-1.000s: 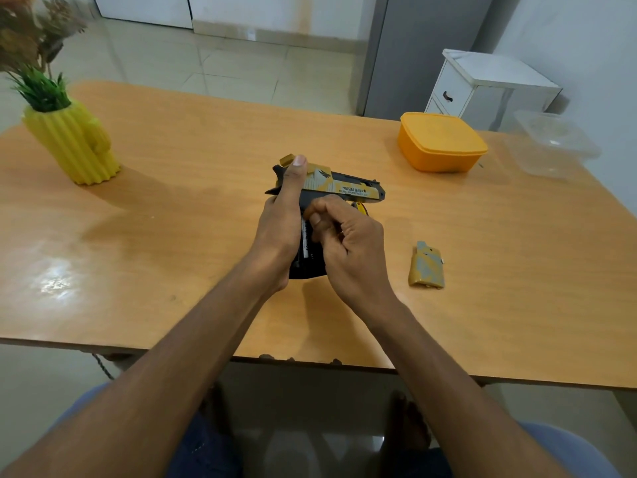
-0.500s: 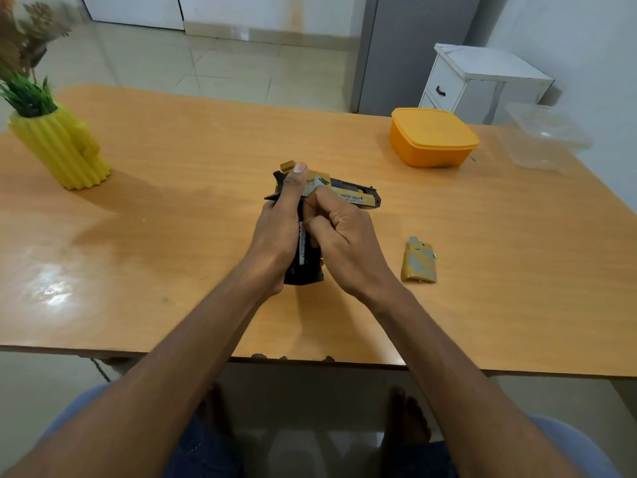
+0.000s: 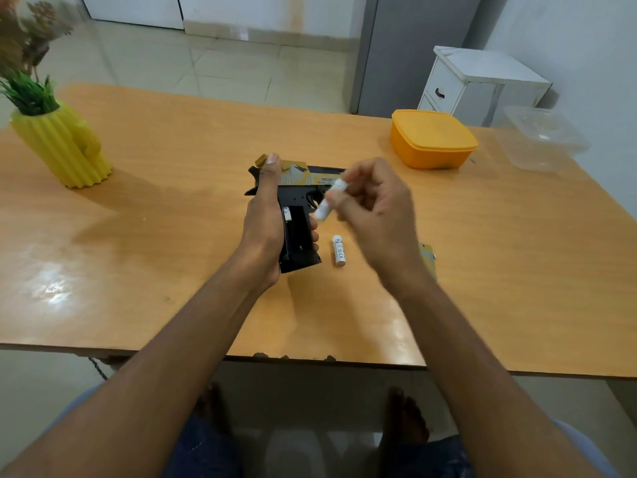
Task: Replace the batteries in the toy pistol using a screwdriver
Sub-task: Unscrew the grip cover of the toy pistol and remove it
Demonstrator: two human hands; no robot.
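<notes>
The black and gold toy pistol (image 3: 297,215) lies on the wooden table (image 3: 172,236) with its grip compartment open toward me. My left hand (image 3: 265,219) grips the pistol's handle, thumb up along the slide. My right hand (image 3: 375,208) pinches a white battery (image 3: 330,198) just right of the grip, blurred. A second white battery (image 3: 339,250) lies on the table beside the handle. The gold battery cover (image 3: 427,253) is mostly hidden behind my right wrist. No screwdriver is in view.
A yellow cactus-shaped pot with a plant (image 3: 58,146) stands at the far left. An orange lidded box (image 3: 432,143) and a clear plastic container (image 3: 543,143) sit at the far right. A white cabinet (image 3: 479,84) stands beyond the table.
My right hand has pulled away from the grip to the right with a battery pinched in it. Another battery now lies on the table. The compartment is exposed.
</notes>
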